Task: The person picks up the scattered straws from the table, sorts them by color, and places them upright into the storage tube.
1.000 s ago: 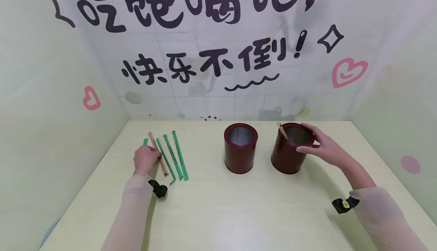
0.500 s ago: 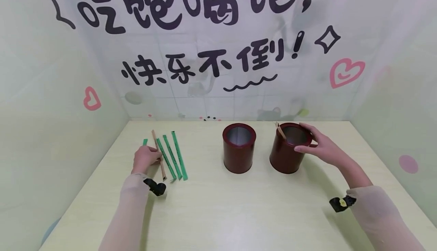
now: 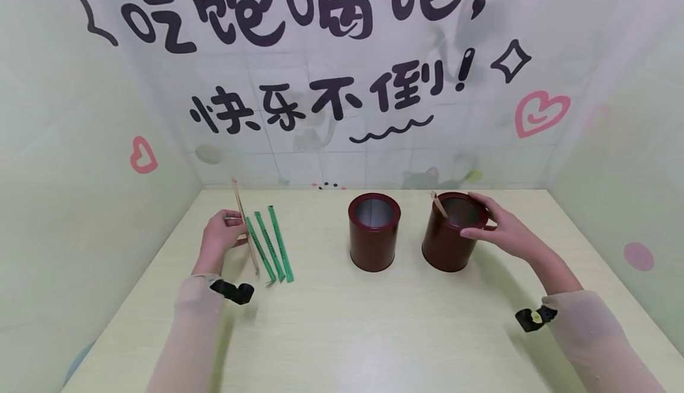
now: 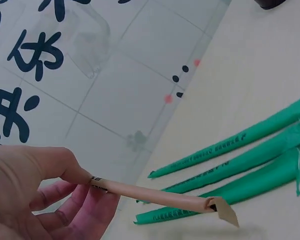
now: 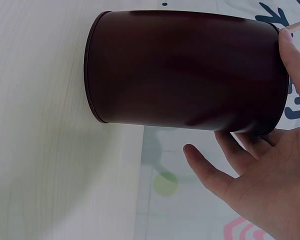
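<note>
My left hand (image 3: 221, 235) pinches a brown paper-wrapped straw (image 4: 160, 196) between thumb and fingers, raised off the table at the left. A loose flap hangs from the straw's end in the left wrist view. Just right of that hand lie several green paper-wrapped straws (image 3: 270, 244), side by side. My right hand (image 3: 504, 230) grips the rim of the right dark red can (image 3: 451, 247), thumb in front and fingers around the far side. Another brown wrapped straw (image 3: 439, 204) leans in this can, its top over the rim; its lower end is hidden.
A second dark red can (image 3: 374, 250) stands upright left of the gripped one, with a gap between them. Behind the pale wooden table (image 3: 342, 327) hangs a printed white backdrop (image 3: 331, 161), and similar panels close off both sides.
My left hand has lifted the brown straw from the table and drawn slightly left. A green tip beside that hand is no longer visible. My right hand keeps its grip on the can.
</note>
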A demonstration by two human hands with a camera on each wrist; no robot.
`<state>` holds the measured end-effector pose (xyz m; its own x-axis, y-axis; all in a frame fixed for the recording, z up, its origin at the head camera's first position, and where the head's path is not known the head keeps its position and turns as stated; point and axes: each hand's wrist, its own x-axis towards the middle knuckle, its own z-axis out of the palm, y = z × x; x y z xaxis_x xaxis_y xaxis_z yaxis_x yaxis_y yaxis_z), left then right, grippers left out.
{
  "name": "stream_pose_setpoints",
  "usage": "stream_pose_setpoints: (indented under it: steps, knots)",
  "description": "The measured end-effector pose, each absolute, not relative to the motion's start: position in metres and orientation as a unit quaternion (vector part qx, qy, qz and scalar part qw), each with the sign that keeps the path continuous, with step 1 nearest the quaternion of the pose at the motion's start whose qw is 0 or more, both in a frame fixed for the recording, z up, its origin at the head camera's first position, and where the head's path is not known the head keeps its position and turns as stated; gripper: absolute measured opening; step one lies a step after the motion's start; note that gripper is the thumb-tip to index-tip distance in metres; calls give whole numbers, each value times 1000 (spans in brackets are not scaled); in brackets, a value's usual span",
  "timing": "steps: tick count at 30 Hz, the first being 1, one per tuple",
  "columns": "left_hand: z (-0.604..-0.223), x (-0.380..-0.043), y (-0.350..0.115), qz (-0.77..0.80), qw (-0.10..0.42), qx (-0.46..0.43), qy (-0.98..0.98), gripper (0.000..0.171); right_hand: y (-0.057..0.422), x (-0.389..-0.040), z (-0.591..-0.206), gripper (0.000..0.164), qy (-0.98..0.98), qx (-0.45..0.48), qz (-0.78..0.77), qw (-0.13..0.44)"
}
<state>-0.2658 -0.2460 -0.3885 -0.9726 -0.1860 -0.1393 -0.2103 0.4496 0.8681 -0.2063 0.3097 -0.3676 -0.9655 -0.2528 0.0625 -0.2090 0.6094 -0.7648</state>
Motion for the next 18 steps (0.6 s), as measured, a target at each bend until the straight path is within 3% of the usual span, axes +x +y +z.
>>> stream_pose_setpoints:
  steps: [9,18]
  knots:
    - [-358,-258,-232,558,-33,-53,827,42,310,-207,-368,80,896,-128,-425,27]
    - [-330,-247,-207,631,-81,1,772,26,310,-208,-369,81,898,-125,-421,28]
